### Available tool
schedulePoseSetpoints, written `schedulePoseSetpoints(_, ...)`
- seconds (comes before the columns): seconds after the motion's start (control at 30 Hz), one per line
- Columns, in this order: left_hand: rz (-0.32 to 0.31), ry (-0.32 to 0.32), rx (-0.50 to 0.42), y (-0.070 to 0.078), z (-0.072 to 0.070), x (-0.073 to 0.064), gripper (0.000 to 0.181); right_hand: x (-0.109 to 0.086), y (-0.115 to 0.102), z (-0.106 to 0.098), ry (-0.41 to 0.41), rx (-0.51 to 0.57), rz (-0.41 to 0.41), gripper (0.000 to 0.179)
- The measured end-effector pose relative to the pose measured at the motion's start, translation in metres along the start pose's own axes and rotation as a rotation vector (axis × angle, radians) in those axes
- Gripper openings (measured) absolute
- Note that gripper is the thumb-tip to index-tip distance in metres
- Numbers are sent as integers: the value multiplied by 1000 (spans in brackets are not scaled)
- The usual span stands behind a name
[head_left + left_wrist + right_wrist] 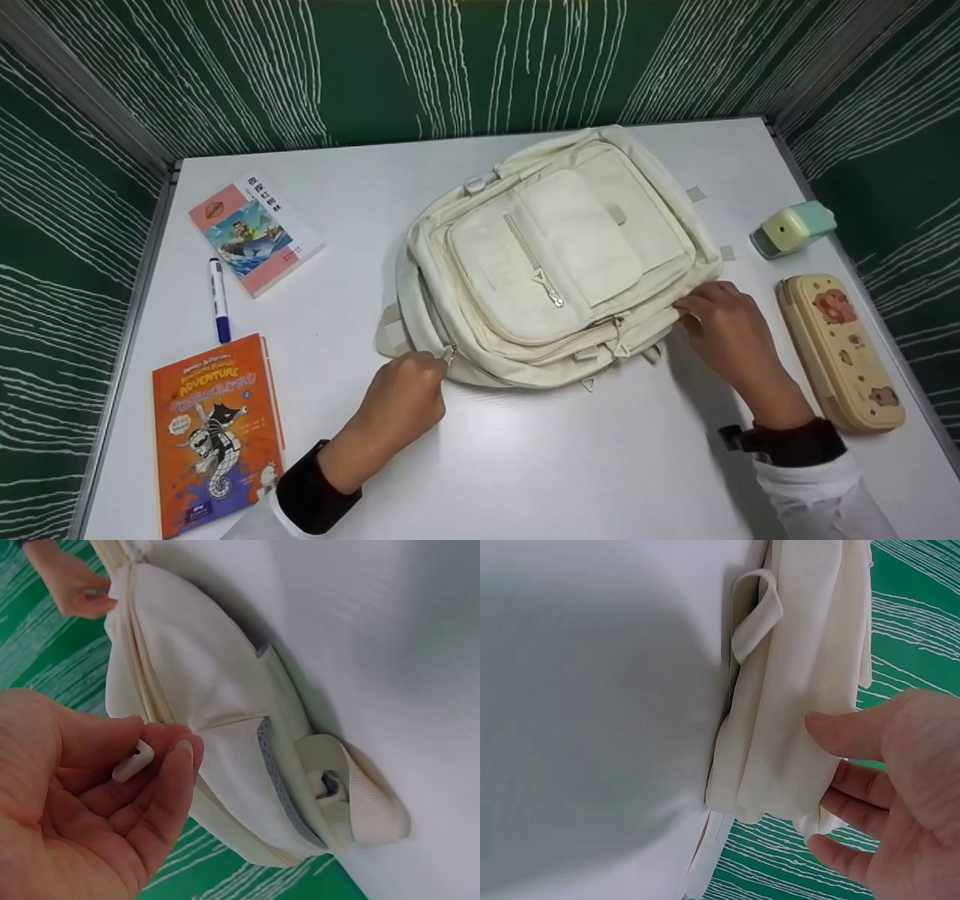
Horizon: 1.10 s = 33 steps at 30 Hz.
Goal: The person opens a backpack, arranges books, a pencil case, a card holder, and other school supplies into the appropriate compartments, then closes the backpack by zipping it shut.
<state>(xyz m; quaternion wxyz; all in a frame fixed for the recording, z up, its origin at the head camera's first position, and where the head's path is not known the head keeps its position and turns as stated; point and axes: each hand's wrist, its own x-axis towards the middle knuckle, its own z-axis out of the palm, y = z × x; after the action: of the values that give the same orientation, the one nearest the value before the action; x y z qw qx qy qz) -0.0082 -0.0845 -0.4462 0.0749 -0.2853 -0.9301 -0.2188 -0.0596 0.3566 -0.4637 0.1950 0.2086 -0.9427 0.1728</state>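
Observation:
A cream backpack (480, 281) lies on its back, slanted across the table, with its front pocket facing up. My left hand (401, 401) is at its lower left side and pinches a zipper pull (133, 763) between thumb and fingers. In the left wrist view, a mesh-edged side pocket (232, 765) and a strap loop show beyond that hand. At the lower right corner my right hand (724, 334) grips the bag's fabric (787, 757), thumb on one face and fingers around the edge. A small fabric loop (757, 622) sticks out above that grip.
On the left lie a pink-and-blue book (251, 236), a marker (218, 300) and an orange book (214, 435). To the right are a green-and-yellow pencil sharpener (791, 229) and a yellow pencil case (844, 352). Green walls (480, 67) border the white table (562, 465).

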Motion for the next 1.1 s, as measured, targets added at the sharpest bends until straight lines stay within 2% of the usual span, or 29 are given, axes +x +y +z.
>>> schedulePoseSetpoints(0.37,123,-10,52,16,8,-5,21,13,8,3,-50,16,59,27)
schedulePoseSetpoints(0.57,205,-21,87,25,14,-4,18,17,16,8,-54,34,31,34)
schedulePoseSetpoints(0.63,235,-25,88,29,16,-3,18,17,18,8,-118,20,62,45)
schedulePoseSetpoints(0.77,304,-41,107,34,20,-1,19,16,16,4,-318,4,187,65)
schedulePoseSetpoints(0.83,325,-54,110,36,22,0,20,16,8,2,-339,-28,220,64)
schedulePoseSetpoints(0.9,333,-66,108,38,23,0,20,15,-8,1,-251,-52,190,59)
schedulePoseSetpoints(1.0,325,-71,100,40,23,0,20,14,-47,1,-90,-6,78,43)
schedulePoseSetpoints(1.07,322,-62,100,40,23,-1,20,11,-77,3,-49,79,-23,38)
schedulePoseSetpoints(1.1,322,-56,101,39,24,-1,20,9,-92,5,-62,122,-69,37)
